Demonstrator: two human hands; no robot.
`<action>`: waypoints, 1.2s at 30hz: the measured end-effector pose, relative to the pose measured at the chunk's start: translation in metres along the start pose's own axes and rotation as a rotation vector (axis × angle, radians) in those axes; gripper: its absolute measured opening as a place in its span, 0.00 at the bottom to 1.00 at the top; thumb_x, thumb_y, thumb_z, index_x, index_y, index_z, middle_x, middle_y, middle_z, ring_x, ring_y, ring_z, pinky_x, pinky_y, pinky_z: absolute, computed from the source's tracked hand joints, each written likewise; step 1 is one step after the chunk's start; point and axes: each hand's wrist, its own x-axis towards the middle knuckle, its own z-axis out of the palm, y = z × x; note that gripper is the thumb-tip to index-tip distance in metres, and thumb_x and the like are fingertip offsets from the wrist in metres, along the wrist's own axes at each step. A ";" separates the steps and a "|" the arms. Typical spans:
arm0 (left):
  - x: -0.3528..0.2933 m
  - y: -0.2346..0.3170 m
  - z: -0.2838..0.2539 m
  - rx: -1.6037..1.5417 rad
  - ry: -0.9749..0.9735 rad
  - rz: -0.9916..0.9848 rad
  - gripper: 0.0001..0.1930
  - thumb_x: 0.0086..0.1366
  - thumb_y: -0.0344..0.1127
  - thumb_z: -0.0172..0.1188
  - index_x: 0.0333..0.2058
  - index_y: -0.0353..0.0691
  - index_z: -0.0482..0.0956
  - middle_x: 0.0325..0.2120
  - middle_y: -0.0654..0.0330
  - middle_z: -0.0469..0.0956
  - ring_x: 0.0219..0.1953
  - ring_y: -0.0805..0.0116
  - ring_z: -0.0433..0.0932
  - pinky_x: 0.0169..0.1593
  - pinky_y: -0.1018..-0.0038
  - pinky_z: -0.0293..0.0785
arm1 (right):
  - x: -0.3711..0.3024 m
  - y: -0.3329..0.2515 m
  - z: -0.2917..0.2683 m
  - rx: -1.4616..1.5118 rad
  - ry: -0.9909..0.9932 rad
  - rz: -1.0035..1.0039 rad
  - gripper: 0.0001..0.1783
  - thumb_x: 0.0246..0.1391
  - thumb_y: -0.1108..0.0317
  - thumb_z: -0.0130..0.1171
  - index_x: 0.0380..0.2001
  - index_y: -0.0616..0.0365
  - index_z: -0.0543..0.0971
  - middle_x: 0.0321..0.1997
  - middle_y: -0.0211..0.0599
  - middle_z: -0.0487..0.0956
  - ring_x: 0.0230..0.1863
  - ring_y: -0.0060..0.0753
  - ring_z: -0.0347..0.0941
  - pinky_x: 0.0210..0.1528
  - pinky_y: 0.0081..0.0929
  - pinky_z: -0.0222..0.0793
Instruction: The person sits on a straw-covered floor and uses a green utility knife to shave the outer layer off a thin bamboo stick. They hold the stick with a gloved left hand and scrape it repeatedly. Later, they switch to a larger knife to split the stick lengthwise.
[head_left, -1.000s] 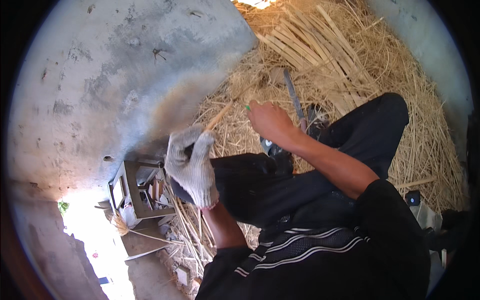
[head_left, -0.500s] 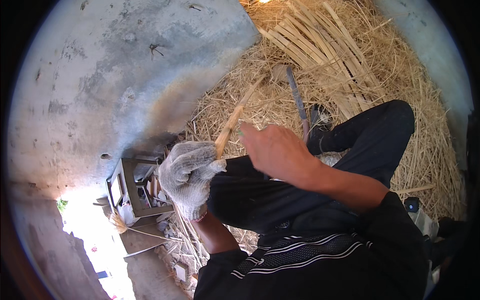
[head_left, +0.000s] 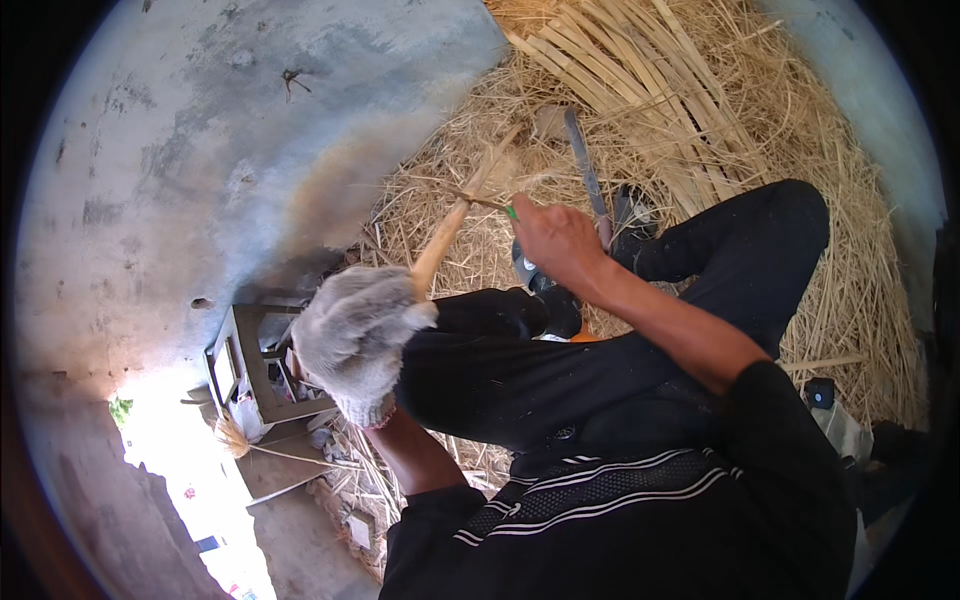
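My left hand (head_left: 360, 335), in a pale knitted glove, is closed round the lower end of a peeled wooden strip (head_left: 436, 250), perhaps bamboo. The strip slants up and away to the right over the shavings. My bare right hand (head_left: 562, 245) grips a small knife (head_left: 488, 204) with a bit of green at its handle. Its thin blade crosses the strip at about mid-length. Part of the handle is hidden in my fingers. Beyond my right hand, a long-bladed knife (head_left: 580, 155) lies on the shavings, its handle toward me.
Curly shavings (head_left: 830, 230) cover the floor. Several split strips (head_left: 640, 90) lie piled at the far right. A stained wall (head_left: 250, 130) rises on the left, with a wooden frame (head_left: 240, 360) holding odds and ends below it. My bent legs (head_left: 730, 240) lie under my arms.
My right hand has moved away from me along the strip, and the knife blade now shows across it. My left hand has shifted slightly left and away from me with the strip.
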 end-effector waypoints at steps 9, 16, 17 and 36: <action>-0.017 0.019 0.015 0.060 -0.070 0.048 0.17 0.36 0.30 0.72 0.30 0.35 0.85 0.30 0.56 0.83 0.34 0.62 0.83 0.37 0.72 0.79 | -0.019 -0.059 -0.048 0.749 -0.075 -0.050 0.12 0.64 0.64 0.51 0.37 0.63 0.72 0.17 0.49 0.73 0.20 0.47 0.75 0.23 0.42 0.65; -0.056 0.033 0.040 0.046 -0.192 0.042 0.23 0.33 0.33 0.70 0.35 0.42 0.86 0.36 0.58 0.84 0.42 0.57 0.83 0.51 0.61 0.76 | -0.059 -0.004 -0.026 0.940 -0.157 0.099 0.11 0.62 0.65 0.50 0.31 0.64 0.72 0.15 0.40 0.67 0.16 0.35 0.64 0.23 0.33 0.58; -0.060 0.034 0.043 0.057 -0.177 0.028 0.22 0.34 0.33 0.70 0.36 0.43 0.87 0.37 0.58 0.84 0.43 0.57 0.83 0.53 0.61 0.75 | -0.059 -0.006 -0.023 0.975 -0.114 0.036 0.11 0.60 0.65 0.50 0.30 0.63 0.72 0.16 0.39 0.67 0.16 0.37 0.64 0.23 0.33 0.59; -0.073 0.043 0.059 -0.205 0.577 -0.609 0.15 0.56 0.23 0.69 0.43 0.34 0.79 0.38 0.61 0.80 0.41 0.69 0.79 0.48 0.71 0.75 | -0.021 -0.090 -0.058 0.612 -0.105 -0.171 0.09 0.61 0.69 0.57 0.39 0.62 0.71 0.23 0.47 0.77 0.23 0.52 0.77 0.24 0.41 0.70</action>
